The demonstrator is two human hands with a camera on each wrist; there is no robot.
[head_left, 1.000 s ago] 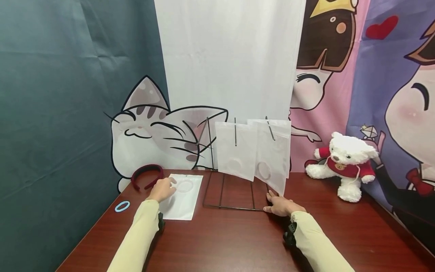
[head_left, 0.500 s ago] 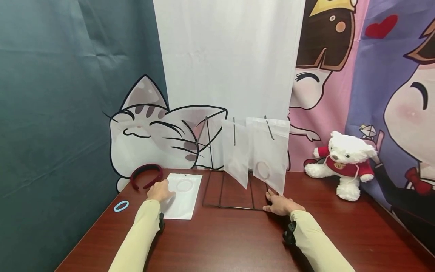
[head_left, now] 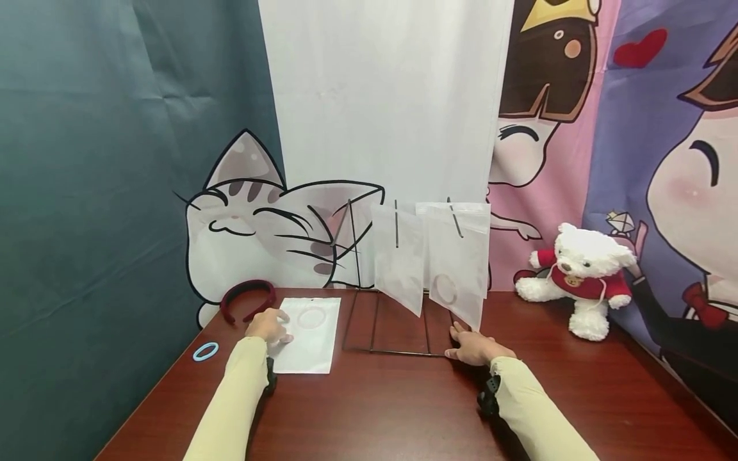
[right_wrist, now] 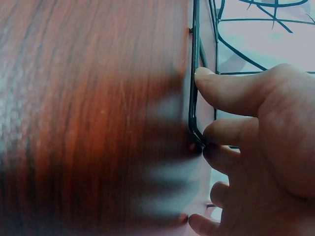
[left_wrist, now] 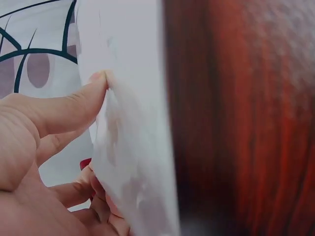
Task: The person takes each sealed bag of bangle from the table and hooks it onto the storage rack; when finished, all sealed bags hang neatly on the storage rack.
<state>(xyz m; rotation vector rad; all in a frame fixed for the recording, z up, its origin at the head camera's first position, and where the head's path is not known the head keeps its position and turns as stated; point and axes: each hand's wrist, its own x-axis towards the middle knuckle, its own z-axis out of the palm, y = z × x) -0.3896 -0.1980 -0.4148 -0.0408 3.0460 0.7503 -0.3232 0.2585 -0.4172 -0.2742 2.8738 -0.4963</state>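
Note:
My left hand (head_left: 268, 325) is at the left edge of a white plastic bag (head_left: 314, 349) lying on the table, a ring-shaped thing showing through near its top. In the left wrist view the thumb (left_wrist: 74, 108) presses the bag's face near its edge, with fingers curled behind, pinching it. My right hand (head_left: 475, 347) rests on the front right corner of a black wire rack (head_left: 398, 352); its thumb (right_wrist: 231, 91) touches the front bar and its fingers lie loosely extended. Two hooks hold hanging bags, a left one (head_left: 398, 269) and a right one (head_left: 461, 262) with a ring inside.
A dark red headband (head_left: 248, 288) lies behind my left hand, and a light blue ring (head_left: 205, 351) lies near the table's left edge. At the right a white teddy bear (head_left: 579, 278) in a red top sits against the printed backdrop.
The left hand has shifted slightly, and the flat bag has turned a little with it. The left hanging bag has swung round on its hook. The right hand stays on the rack.

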